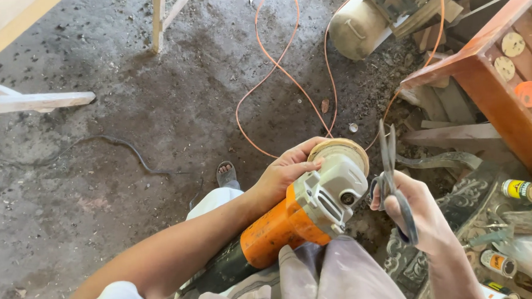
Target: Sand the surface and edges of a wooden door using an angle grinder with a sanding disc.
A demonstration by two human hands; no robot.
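An orange and grey angle grinder [305,211] lies across my lap, its round tan disc [341,151] facing away from me. My left hand [285,173] grips the grinder near the head, thumb and fingers resting on the disc's edge. My right hand [415,211] holds a pair of dark metal scissors [391,173], blades pointing up, just to the right of the grinder head. A thin orange cord [273,64] loops over the floor beyond the tool.
The floor is dirty concrete [128,175]. An orange wooden shelf [494,95] with round discs stands at right. Small cans and bottles [520,189] lie at lower right on a carved grey panel [462,197]. Wooden frame legs [33,101] sit at left, a machine [362,23] at the back.
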